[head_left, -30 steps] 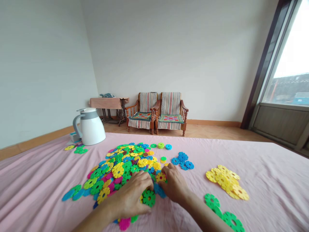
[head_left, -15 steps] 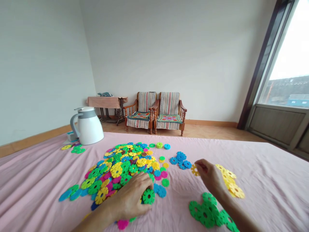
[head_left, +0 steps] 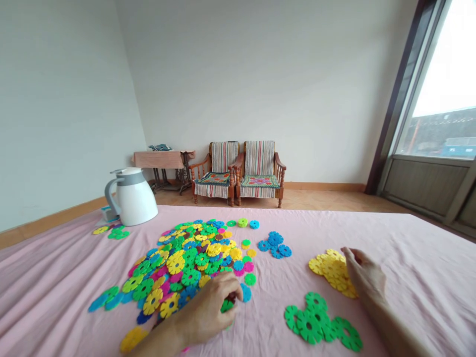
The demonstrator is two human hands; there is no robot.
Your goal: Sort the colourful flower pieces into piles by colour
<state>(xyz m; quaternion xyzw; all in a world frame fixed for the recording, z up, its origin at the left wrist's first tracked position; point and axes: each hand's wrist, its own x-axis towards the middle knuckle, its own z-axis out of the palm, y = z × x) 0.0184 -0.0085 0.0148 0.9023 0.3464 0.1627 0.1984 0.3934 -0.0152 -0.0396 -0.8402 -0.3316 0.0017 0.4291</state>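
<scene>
Yellow discs point(head_left: 332, 270) lie at the frame's right — the right hand point(head_left: 366, 275) at their edge, its grip unclear. At lower centre, the left hand point(head_left: 214, 303) curls round a green disc point(head_left: 226, 306).

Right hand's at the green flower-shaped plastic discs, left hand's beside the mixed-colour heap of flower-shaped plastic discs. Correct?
Not quite: the head view shows the right hand at the yellow flower-shaped plastic discs, not the green discs. The left hand beside the mixed-colour heap is correct.
</scene>
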